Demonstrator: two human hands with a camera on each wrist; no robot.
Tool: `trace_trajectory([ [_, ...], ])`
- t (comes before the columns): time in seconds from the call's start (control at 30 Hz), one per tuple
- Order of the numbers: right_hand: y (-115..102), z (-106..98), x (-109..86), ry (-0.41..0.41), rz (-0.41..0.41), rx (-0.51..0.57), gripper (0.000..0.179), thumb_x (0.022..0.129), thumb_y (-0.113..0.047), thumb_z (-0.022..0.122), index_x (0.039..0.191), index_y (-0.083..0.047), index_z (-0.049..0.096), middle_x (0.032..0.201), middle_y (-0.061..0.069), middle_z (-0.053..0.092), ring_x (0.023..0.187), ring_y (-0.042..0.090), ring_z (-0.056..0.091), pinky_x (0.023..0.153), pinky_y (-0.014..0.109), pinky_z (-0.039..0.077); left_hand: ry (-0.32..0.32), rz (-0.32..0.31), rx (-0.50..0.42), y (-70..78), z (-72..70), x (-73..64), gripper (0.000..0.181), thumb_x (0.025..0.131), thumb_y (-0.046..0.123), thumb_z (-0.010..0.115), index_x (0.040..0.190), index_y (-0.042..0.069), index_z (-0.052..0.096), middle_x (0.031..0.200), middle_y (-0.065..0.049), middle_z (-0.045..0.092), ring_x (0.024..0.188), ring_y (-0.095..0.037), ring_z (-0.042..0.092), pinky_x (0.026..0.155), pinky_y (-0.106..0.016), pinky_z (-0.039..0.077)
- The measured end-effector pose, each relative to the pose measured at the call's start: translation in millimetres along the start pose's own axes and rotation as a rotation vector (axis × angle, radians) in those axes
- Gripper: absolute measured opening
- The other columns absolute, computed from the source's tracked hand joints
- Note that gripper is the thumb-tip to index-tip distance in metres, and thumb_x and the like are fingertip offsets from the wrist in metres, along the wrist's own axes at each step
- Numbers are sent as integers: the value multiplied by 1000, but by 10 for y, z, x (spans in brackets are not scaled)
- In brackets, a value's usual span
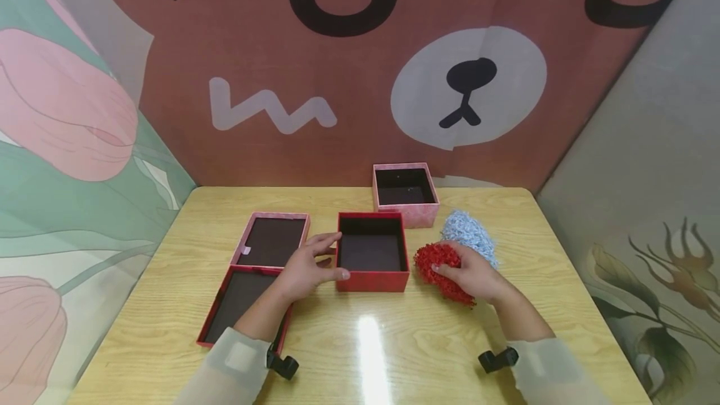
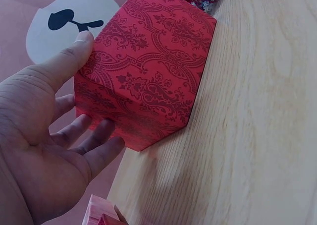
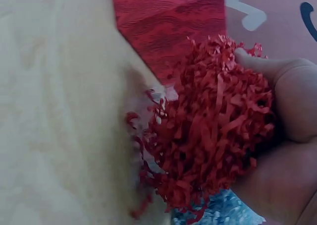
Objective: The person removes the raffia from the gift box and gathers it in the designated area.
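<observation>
My right hand grips a bundle of red shredded paper just right of the red box. In the right wrist view the thumb presses on the crinkled red strands, with loose ends hanging toward the table. The red box stands open at the top, its dark inside facing up. At its left side is my left hand, fingers loosely extended and thumb by the front corner. The left wrist view shows thumb and fingertips right at the patterned red wall.
A pale blue shredded paper pile lies behind the right hand. An open pink box stands behind the red one. On the left are a pink lid and a red lid, partly under the left forearm. A printed curtain closes off the back.
</observation>
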State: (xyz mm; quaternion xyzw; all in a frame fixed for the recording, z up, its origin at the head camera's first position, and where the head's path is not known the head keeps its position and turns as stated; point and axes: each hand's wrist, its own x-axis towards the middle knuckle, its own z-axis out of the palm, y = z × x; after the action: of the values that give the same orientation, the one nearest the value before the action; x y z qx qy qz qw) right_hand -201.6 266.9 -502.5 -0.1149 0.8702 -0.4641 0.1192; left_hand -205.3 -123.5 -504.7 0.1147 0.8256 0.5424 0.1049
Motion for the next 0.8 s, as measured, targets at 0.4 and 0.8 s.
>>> trace_trajectory([
  [0.4,131,169,22,53,-21,-152,48,101,-22,68,145,-9,54,130,12,67,123,34,62,104,59,50,0,-5,-11,-4,-1,-1,86,78,32,93,154,32,52,157,2,42,133,-31,55,104,-45,55],
  [0.8,131,247,1,93,-44,-209,58,99,-22,71,151,-10,49,142,20,59,127,42,58,103,62,51,-1,-2,-11,-14,4,-6,86,78,32,93,154,30,52,158,2,42,133,-32,54,105,-46,54],
])
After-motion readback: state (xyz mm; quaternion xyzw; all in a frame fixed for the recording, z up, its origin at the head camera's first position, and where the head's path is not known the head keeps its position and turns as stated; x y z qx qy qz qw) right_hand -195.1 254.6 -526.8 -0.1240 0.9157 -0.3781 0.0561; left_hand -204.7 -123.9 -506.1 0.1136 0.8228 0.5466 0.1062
